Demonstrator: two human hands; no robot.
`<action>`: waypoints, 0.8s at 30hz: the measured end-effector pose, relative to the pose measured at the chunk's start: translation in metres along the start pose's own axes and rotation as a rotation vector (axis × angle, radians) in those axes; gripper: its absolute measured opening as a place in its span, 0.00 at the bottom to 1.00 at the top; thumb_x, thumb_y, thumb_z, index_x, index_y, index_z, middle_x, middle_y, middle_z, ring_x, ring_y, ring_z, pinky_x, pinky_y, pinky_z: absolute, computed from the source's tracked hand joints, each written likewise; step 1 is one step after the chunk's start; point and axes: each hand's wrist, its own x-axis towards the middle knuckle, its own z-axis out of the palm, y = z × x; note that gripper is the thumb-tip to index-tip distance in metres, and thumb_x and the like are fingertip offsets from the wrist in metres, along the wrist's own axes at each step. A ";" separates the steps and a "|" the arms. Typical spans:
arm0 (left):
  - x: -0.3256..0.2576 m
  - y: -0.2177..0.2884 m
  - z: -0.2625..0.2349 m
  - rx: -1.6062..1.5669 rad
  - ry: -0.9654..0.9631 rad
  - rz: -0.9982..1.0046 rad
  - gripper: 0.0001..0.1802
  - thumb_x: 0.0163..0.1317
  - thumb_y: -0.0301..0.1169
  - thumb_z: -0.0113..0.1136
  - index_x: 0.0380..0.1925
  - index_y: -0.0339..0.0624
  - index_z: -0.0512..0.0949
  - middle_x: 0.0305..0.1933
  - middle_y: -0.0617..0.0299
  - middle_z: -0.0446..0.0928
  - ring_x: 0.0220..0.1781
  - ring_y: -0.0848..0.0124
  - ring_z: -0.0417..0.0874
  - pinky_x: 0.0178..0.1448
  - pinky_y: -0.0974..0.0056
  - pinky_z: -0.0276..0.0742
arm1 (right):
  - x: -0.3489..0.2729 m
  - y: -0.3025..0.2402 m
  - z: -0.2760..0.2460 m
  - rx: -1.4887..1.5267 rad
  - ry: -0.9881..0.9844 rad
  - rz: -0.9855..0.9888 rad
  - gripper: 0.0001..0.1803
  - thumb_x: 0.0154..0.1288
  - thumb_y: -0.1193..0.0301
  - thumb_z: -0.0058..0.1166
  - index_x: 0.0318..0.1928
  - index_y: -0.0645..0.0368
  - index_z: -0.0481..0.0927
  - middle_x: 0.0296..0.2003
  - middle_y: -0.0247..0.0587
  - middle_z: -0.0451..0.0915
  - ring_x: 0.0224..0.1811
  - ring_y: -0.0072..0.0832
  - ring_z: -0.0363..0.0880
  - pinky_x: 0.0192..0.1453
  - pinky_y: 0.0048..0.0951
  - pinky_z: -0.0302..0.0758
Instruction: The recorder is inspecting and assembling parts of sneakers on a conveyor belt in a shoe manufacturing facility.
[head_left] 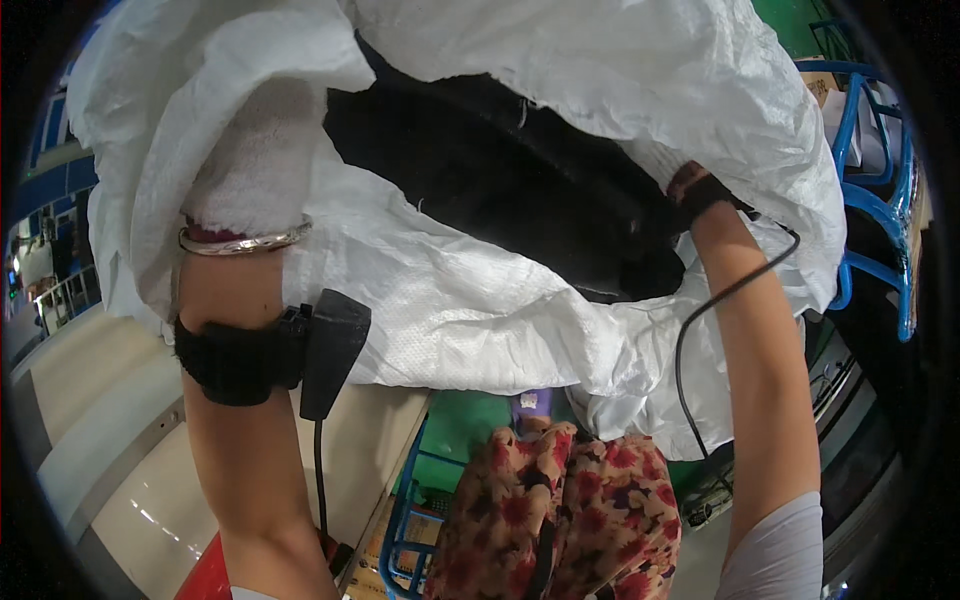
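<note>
A large white woven sack (450, 300) fills the upper middle, its mouth spread wide around a dark black inside (480, 170). My left hand (255, 165), in a whitish knit glove, reaches under a fold of the sack at the left; its fingers are hidden by the fabric. On that arm are a silver bangle (245, 243) and a black strap with a black device (336, 345). My right hand (688, 182) is at the right end of the opening, touching the sack's rim. Sack fabric hides most of it, fingers included. A black strap circles that wrist.
A black cable (683, 350) loops beside my right forearm. Blue metal racks (880, 210) stand at the far right, and a blue frame (400, 540) is low in the middle. A cream surface (150, 450) lies at left. Flower-patterned clothing (560, 510) shows below the sack.
</note>
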 end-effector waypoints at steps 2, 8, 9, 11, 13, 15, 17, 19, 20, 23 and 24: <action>0.000 0.005 0.004 -0.009 0.002 0.007 0.18 0.68 0.41 0.50 0.48 0.41 0.81 0.49 0.48 0.83 0.51 0.49 0.82 0.58 0.50 0.76 | 0.007 0.002 0.002 -0.001 -0.019 0.023 0.16 0.64 0.63 0.59 0.41 0.64 0.84 0.38 0.53 0.84 0.46 0.49 0.82 0.53 0.42 0.78; -0.017 0.034 0.034 -0.075 -0.066 0.033 0.18 0.68 0.40 0.50 0.48 0.41 0.81 0.49 0.48 0.83 0.51 0.49 0.82 0.58 0.50 0.76 | -0.018 0.054 -0.026 -0.125 0.037 0.050 0.16 0.63 0.63 0.59 0.41 0.64 0.84 0.38 0.53 0.84 0.46 0.49 0.82 0.53 0.41 0.78; -0.020 0.045 0.041 -0.103 -0.088 0.048 0.18 0.68 0.40 0.50 0.48 0.41 0.81 0.49 0.48 0.83 0.51 0.49 0.82 0.58 0.50 0.76 | -0.027 0.071 -0.036 -0.165 0.042 0.062 0.15 0.63 0.63 0.59 0.41 0.64 0.84 0.38 0.53 0.84 0.46 0.49 0.82 0.53 0.41 0.78; -0.038 0.053 0.065 -0.117 -0.157 0.054 0.18 0.68 0.40 0.50 0.48 0.41 0.81 0.49 0.48 0.83 0.51 0.49 0.82 0.58 0.50 0.76 | -0.049 0.087 -0.010 -0.156 0.031 0.083 0.15 0.63 0.63 0.59 0.41 0.64 0.84 0.38 0.53 0.84 0.46 0.49 0.82 0.53 0.41 0.78; -0.043 0.072 0.060 -0.157 -0.174 0.071 0.18 0.68 0.40 0.51 0.48 0.41 0.81 0.49 0.47 0.83 0.51 0.49 0.82 0.58 0.50 0.76 | -0.074 0.107 -0.025 -0.184 0.032 0.141 0.15 0.63 0.63 0.59 0.41 0.64 0.84 0.38 0.53 0.84 0.46 0.49 0.83 0.53 0.41 0.78; -0.039 0.096 0.063 -0.228 -0.187 0.094 0.18 0.68 0.40 0.51 0.48 0.41 0.81 0.49 0.47 0.83 0.52 0.49 0.82 0.58 0.50 0.76 | -0.105 0.128 -0.036 -0.217 0.008 0.228 0.15 0.63 0.64 0.59 0.41 0.64 0.84 0.38 0.53 0.84 0.46 0.49 0.83 0.53 0.41 0.78; -0.045 0.126 0.084 -0.321 -0.221 0.139 0.18 0.68 0.40 0.51 0.48 0.41 0.81 0.49 0.47 0.83 0.52 0.49 0.82 0.58 0.50 0.76 | -0.140 0.149 -0.029 -0.251 -0.049 0.330 0.15 0.63 0.64 0.59 0.41 0.65 0.84 0.38 0.52 0.84 0.46 0.49 0.83 0.53 0.41 0.77; -0.053 0.156 0.089 -0.392 -0.254 0.194 0.18 0.67 0.40 0.51 0.48 0.41 0.81 0.49 0.47 0.83 0.52 0.49 0.82 0.58 0.50 0.76 | -0.171 0.157 -0.019 -0.244 -0.087 0.425 0.15 0.63 0.64 0.59 0.41 0.65 0.84 0.37 0.52 0.84 0.46 0.49 0.83 0.53 0.41 0.77; -0.058 0.169 0.089 -0.404 -0.278 0.221 0.18 0.67 0.40 0.51 0.48 0.41 0.81 0.49 0.47 0.82 0.52 0.49 0.82 0.58 0.50 0.76 | -0.186 0.159 -0.003 -0.217 -0.107 0.469 0.15 0.63 0.64 0.59 0.41 0.65 0.84 0.37 0.52 0.84 0.46 0.49 0.83 0.53 0.41 0.77; -0.055 0.213 0.102 -0.475 -0.308 0.293 0.18 0.67 0.40 0.51 0.48 0.41 0.81 0.49 0.47 0.82 0.52 0.49 0.82 0.58 0.50 0.76 | -0.226 0.160 0.019 -0.206 -0.159 0.601 0.15 0.63 0.64 0.60 0.41 0.65 0.84 0.37 0.52 0.84 0.46 0.49 0.83 0.53 0.40 0.77; -0.050 0.217 0.093 -0.460 -0.317 0.291 0.18 0.67 0.40 0.51 0.48 0.41 0.81 0.49 0.47 0.82 0.52 0.49 0.82 0.58 0.50 0.76 | -0.228 0.152 0.022 -0.216 -0.168 0.611 0.15 0.63 0.64 0.60 0.41 0.65 0.84 0.37 0.52 0.84 0.46 0.48 0.83 0.53 0.40 0.77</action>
